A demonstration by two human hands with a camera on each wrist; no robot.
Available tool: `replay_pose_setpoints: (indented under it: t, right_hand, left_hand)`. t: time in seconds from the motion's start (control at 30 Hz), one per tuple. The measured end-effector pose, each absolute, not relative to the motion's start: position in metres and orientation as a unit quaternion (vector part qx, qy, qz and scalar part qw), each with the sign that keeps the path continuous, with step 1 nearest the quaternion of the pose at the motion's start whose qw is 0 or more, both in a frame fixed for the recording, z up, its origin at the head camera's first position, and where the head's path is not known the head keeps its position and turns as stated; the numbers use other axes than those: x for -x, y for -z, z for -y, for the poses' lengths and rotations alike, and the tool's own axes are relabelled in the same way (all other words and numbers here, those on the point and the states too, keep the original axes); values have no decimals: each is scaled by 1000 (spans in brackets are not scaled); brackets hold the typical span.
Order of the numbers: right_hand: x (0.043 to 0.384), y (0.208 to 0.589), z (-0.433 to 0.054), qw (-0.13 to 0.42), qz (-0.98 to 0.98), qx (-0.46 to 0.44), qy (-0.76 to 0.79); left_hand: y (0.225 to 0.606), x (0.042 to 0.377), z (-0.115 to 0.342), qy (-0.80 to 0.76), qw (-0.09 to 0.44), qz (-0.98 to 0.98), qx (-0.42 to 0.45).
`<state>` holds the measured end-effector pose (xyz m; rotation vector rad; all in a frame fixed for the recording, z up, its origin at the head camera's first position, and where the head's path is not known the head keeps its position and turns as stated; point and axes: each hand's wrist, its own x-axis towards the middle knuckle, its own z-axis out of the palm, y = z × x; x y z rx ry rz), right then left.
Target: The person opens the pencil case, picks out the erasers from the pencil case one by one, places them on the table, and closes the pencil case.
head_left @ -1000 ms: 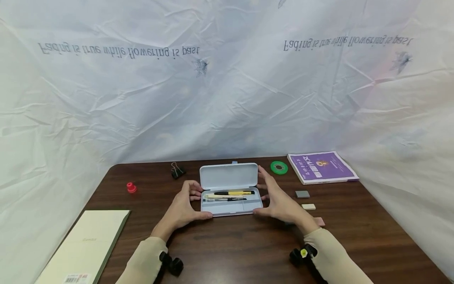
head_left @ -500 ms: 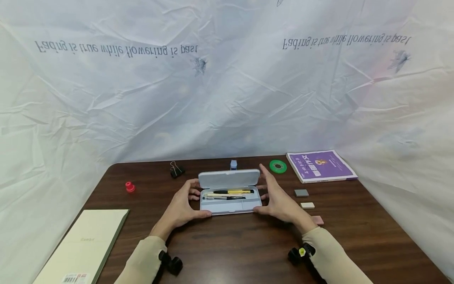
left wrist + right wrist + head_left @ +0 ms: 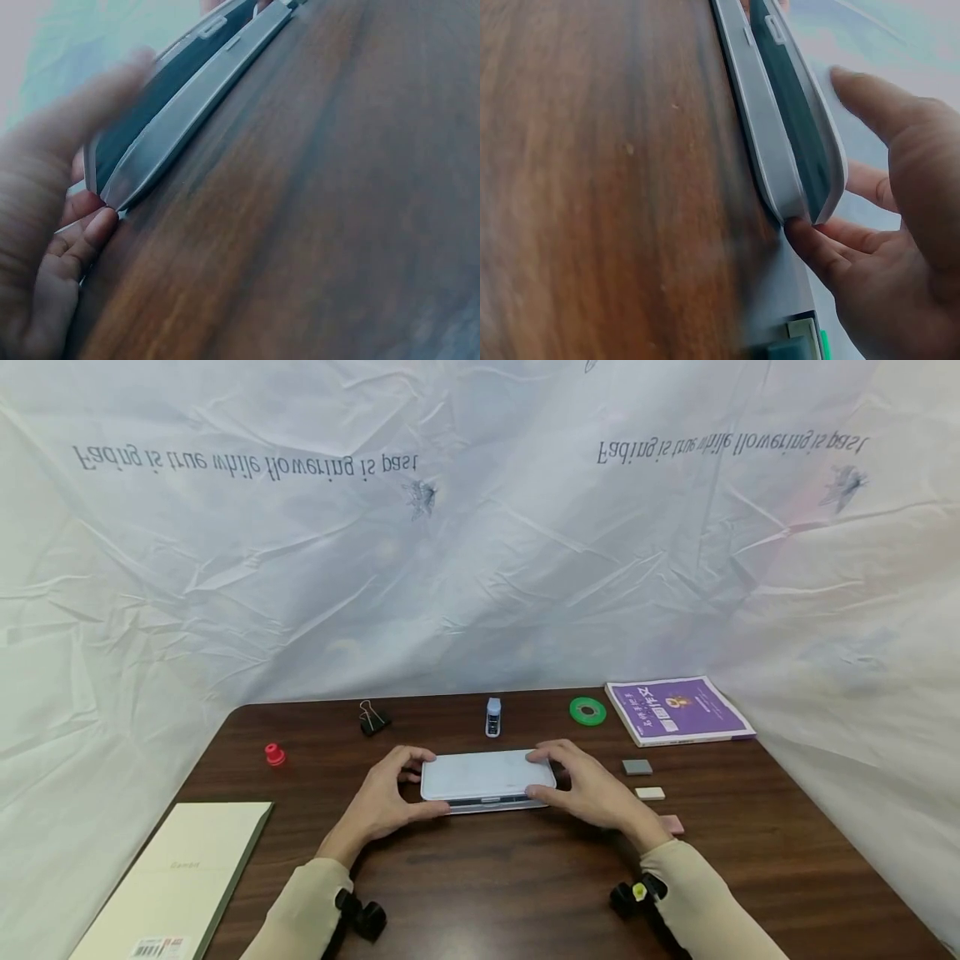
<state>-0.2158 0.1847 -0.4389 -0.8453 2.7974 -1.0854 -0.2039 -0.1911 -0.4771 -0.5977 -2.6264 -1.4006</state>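
Note:
A light grey pencil case (image 3: pixel 476 774) lies on the dark wooden table between my hands. Its lid is down over the tray, but a narrow gap shows along the front edge in both wrist views. My left hand (image 3: pixel 386 793) holds the left end, thumb at the front corner and fingers around the side. At the right end my right hand (image 3: pixel 588 787) grips the case, with a fingertip on top of the lid and the thumb by the front edge. The lid hides the pens inside.
Behind the case are a binder clip (image 3: pixel 372 720), a small blue-capped bottle (image 3: pixel 492 718) and a green tape roll (image 3: pixel 587 711). Rightward lie a purple book (image 3: pixel 678 710) and grey (image 3: pixel 637 767), white (image 3: pixel 649 793) and pink (image 3: pixel 672 824) erasers. Leftward are a red stopper-like piece (image 3: pixel 275 755) and a cream notebook (image 3: pixel 180 860).
The pencil case's lid has swung forward and down from standing open, covering the pens. My right fingers have moved onto the lid. The bottle behind has come into view.

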Motion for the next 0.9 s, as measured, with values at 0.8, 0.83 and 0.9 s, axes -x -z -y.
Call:
replay_pose_setpoints:
  t: [0.8,0.83,0.9]
  right_hand:
    - [209,443,-180,-2,-905,273,326]
    - [208,443,-180,-5,-907,276,319]
    - [208,440,-179,-8,-909,279,309]
  left_hand:
    - [479,199,191,470,35,865,172]
    - [479,199,191,471,37,864,174]
    - [479,200,191,469,42,864,178]
